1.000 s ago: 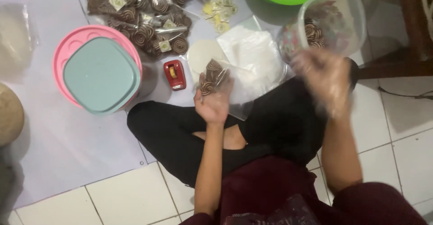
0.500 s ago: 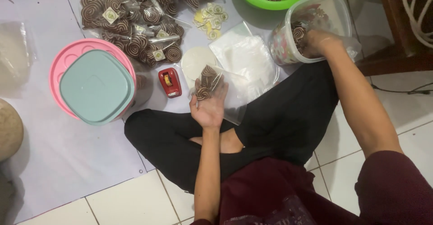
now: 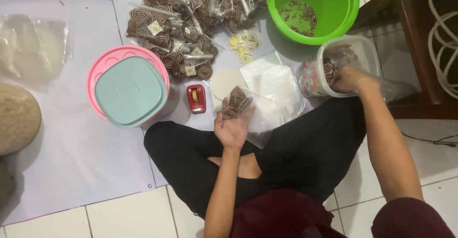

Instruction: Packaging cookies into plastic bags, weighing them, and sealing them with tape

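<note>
Left hand (image 3: 234, 126) cups spiral cookies (image 3: 234, 105) in a clear bag (image 3: 267, 102); right hand (image 3: 350, 79), grip unclear, digs inside the plastic tub (image 3: 348, 44) beside it; tilting could spill cookies.

Left hand (image 3: 234, 126) cupped palm-up; right hand (image 3: 350, 79) reaches forward, curled.

Gleaming glossy and smooth: green plastic bowl (image 3: 334, 9), pink plastic tub (image 3: 102, 66), clear plastic jar (image 3: 353, 47). Crinkling shiny: thin clear plastic bag (image 3: 267, 109) in left hand (image 3: 234, 126). Lying matt: pale sheet (image 3: 71, 161) over glazed floor tiles (image 3: 124, 216).
</note>
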